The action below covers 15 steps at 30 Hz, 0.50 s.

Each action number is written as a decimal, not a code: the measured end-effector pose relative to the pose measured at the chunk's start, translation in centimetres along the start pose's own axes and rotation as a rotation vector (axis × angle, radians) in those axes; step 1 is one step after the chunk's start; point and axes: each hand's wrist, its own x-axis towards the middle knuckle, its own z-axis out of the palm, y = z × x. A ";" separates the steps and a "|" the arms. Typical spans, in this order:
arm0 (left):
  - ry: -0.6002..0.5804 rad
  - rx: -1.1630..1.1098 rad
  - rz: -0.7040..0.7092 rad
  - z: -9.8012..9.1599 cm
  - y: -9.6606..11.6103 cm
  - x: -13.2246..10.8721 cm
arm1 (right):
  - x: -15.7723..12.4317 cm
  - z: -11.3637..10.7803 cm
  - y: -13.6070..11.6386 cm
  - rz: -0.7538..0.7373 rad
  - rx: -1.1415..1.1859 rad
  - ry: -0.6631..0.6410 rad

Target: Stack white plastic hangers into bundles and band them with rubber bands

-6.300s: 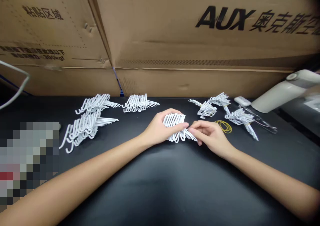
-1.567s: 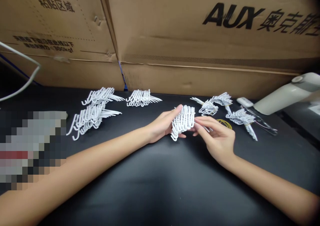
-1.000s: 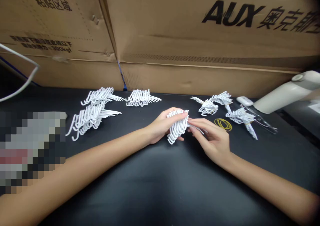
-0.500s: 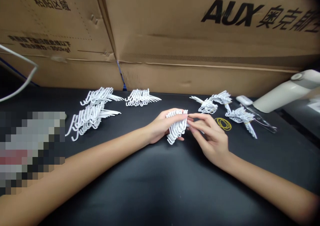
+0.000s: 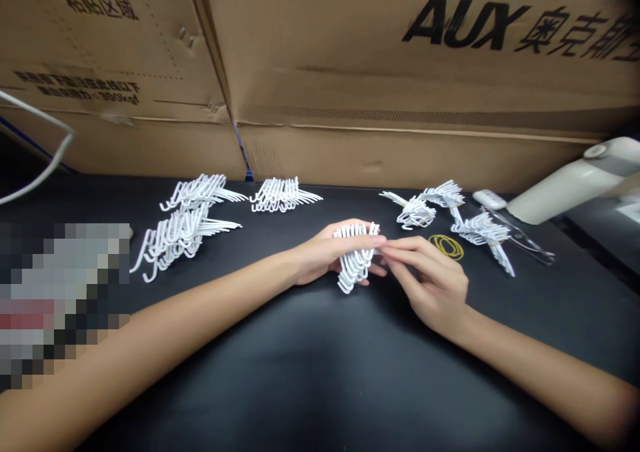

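A bundle of white hooks (image 5: 356, 262), nested side by side with their bent ends towards me, is in my left hand (image 5: 325, 252). The thumb lies across the top of the bundle, and other fingers show beneath it. My right hand (image 5: 430, 275) is closed in a pinch at the right side of the bundle, where the hooks' straight ends run to its fingertips. The fingertips of both hands meet there and partly hide the stems. Yellow rubber bands (image 5: 447, 247) lie on the black table just beyond my right hand.
Loose rows of white hooks (image 5: 180, 232) lie at the left, with another row (image 5: 280, 195) at back centre. Banded hook bundles (image 5: 483, 229) lie at the right, near a white case (image 5: 490, 200) and a pale bottle (image 5: 560, 189). Cardboard boxes (image 5: 400, 92) wall off the back.
My left thumb has slid right along the bundle, towards my right fingertips. The right fingers have drawn closer together, and the bundle has shifted slightly right and down.
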 end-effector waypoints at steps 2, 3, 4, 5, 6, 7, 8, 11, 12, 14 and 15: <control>-0.028 0.024 -0.008 0.0 0.0 0.0 | -0.1 0.0 0.0 -0.003 -0.001 -0.002; -0.029 0.030 -0.008 -0.1 0.0 0.0 | 0.0 0.0 0.0 -0.004 0.001 -0.001; -0.027 0.031 -0.003 -0.1 -0.1 -0.1 | 0.0 0.0 -0.1 -0.007 0.001 0.002; -0.024 0.026 0.009 -0.1 -0.1 -0.1 | 0.0 0.0 -0.1 -0.013 -0.002 0.003; -0.022 0.018 0.023 -0.2 -0.2 -0.1 | 0.1 0.0 -0.2 -0.021 -0.006 0.003; -0.027 0.011 0.036 -0.2 -0.3 -0.1 | 0.1 0.0 -0.3 -0.030 -0.012 0.000; -0.033 0.003 0.045 -0.3 -0.3 -0.1 | 0.2 0.1 -0.3 -0.040 -0.017 -0.004; -0.037 -0.005 0.052 -0.4 -0.4 -0.1 | 0.4 0.1 -0.6 -0.063 -0.013 -0.027; -0.030 0.002 0.051 -0.4 -0.4 0.0 | 0.5 0.1 -0.6 -0.069 -0.007 -0.033; -0.013 0.022 0.052 -0.3 -0.3 0.0 | 0.6 0.2 -0.6 -0.072 0.005 -0.043; -0.005 0.029 0.052 -0.3 -0.3 0.0 | 0.6 0.2 -0.6 -0.070 0.009 -0.042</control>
